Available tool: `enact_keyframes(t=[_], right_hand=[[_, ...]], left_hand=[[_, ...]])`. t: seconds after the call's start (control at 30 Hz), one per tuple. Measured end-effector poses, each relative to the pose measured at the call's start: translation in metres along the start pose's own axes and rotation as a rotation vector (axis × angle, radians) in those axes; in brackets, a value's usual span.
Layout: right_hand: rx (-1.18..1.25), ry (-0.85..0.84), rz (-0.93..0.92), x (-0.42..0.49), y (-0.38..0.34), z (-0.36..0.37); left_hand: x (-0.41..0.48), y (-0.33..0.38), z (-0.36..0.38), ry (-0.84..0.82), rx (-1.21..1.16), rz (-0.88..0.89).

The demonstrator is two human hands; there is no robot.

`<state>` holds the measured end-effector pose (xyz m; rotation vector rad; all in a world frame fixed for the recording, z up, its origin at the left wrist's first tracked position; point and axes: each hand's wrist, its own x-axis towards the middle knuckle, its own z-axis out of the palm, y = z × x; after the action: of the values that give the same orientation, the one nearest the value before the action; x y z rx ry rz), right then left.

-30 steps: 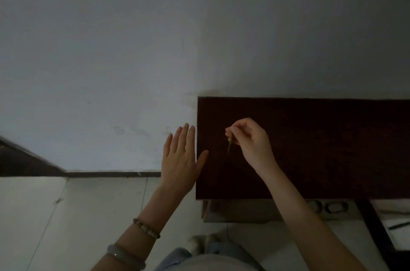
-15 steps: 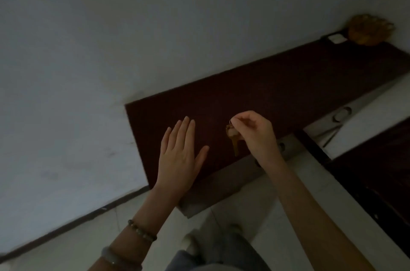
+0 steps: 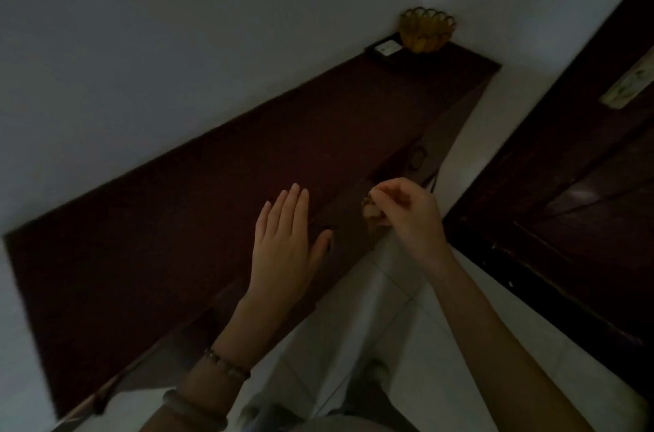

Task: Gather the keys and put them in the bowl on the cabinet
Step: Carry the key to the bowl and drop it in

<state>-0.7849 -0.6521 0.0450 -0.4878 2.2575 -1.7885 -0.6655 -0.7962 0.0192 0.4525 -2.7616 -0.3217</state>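
Bare forearms; 2 bracelets (image 3: 226, 366) on left wrist

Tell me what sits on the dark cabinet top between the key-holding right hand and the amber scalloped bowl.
Head view: bare dark wood from the right hand to the amber bowl.

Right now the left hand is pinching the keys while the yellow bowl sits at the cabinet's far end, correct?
Not quite: the head view shows the right hand pinching the keys. The left hand is open and empty. The yellow bowl does sit at the cabinet's far end.
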Motion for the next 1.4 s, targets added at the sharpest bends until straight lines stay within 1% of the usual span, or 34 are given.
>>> enact_keyframes(t=[0.17, 0.3, 0.53, 0.77, 0.97, 1.17, 1.4], right_hand=[[0.024, 0.046, -0.059, 0.03, 0.018, -0.082], [0.034, 0.074, -0.027, 0.051, 0.032, -0.136], [0.058, 0.085, -0.004, 0.08, 0.053, -0.192], [0.071, 0.137, -0.005, 0.131, 0.068, -0.219], [0.058, 0.17, -0.021, 0.206, 0.076, -0.241], [0.002, 0.146, -0.004, 0.299, 0.078, -0.256], [0.001, 0.111, -0.043, 0.384, 0.074, -0.259]], left_hand=[[0.037, 0.075, 0.035, -0.002, -0.018, 0.04], [0.065, 0.125, 0.057, -0.001, -0.037, 0.065], [0.11, 0.174, 0.081, -0.015, 0.0, 0.14], [0.168, 0.198, 0.114, -0.031, -0.017, 0.193], [0.246, 0.214, 0.155, 0.001, -0.051, 0.201], [0.333, 0.216, 0.182, 0.012, -0.032, 0.167], [0.414, 0.215, 0.192, 0.031, 0.014, 0.149]])
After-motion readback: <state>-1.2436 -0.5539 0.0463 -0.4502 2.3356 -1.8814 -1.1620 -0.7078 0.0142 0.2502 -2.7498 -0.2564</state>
